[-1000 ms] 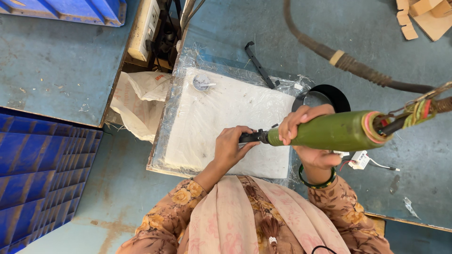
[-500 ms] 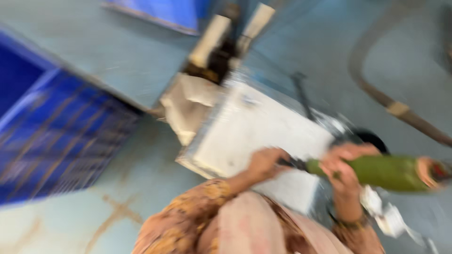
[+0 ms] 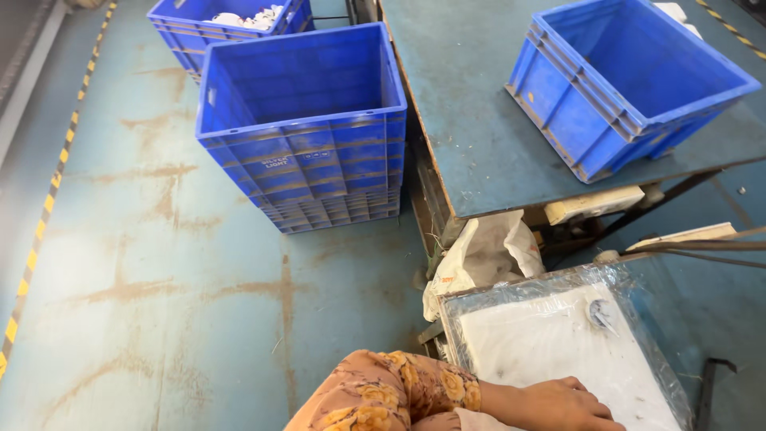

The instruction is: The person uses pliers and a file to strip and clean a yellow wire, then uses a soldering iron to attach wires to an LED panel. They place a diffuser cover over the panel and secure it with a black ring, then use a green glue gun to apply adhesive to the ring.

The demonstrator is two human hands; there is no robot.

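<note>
Left hand on the white pad

The left hand [image 3: 558, 403] rests fingers together on the plastic-wrapped white pad [image 3: 550, 351]; its length runs away toward the table [image 3: 495, 120]. The right hand is unseen.

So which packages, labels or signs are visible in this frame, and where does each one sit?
White plastic bag: crumpled, under the table edge, small red print.
Blue crate stack: on the floor, pale embossed label on its front.
Blue crate: on the table, unmarked.
Plastic-wrapped white board: beneath the left hand.
No screens.
</note>
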